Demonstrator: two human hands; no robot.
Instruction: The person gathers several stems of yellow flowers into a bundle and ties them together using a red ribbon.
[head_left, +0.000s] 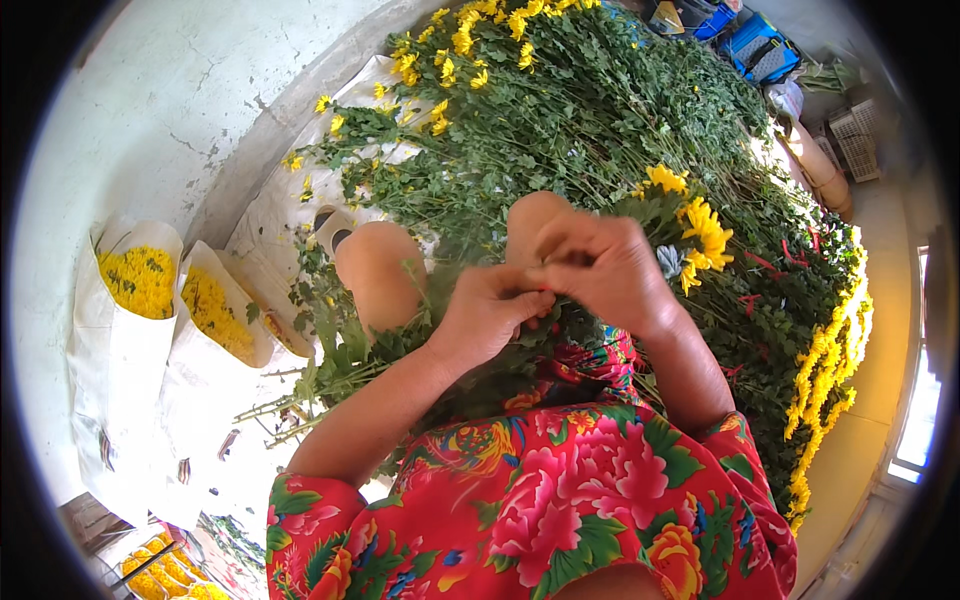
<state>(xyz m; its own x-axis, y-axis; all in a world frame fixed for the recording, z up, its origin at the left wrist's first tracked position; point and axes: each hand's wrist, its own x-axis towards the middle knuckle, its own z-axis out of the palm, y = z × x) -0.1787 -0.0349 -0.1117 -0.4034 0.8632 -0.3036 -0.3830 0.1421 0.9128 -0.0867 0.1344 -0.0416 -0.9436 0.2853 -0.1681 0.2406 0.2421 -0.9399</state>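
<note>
A bunch of yellow chrysanthemums lies across my lap, its blooms (703, 234) at the right and its cut stems (281, 420) sticking out at the lower left. Over the middle of the bunch, my left hand (487, 306) pinches a small red tie (546, 288) between thumb and fingers. My right hand (611, 270) is just to the right, motion-blurred, with bent fingers close to the left fingertips. Whether it grips the tie too, I cannot tell. Leaves and hands hide most of the tie. A small bluish-white piece (669, 261) rests beside the blooms.
A large heap of leafy chrysanthemum stems (585, 112) spreads ahead and right. Finished-looking rows of yellow blooms (829, 352) edge it, with red ties (761, 261) among the stems. White wrapped bundles (124, 352) lean by the left wall (172, 97). Crates (855, 139) stand far right.
</note>
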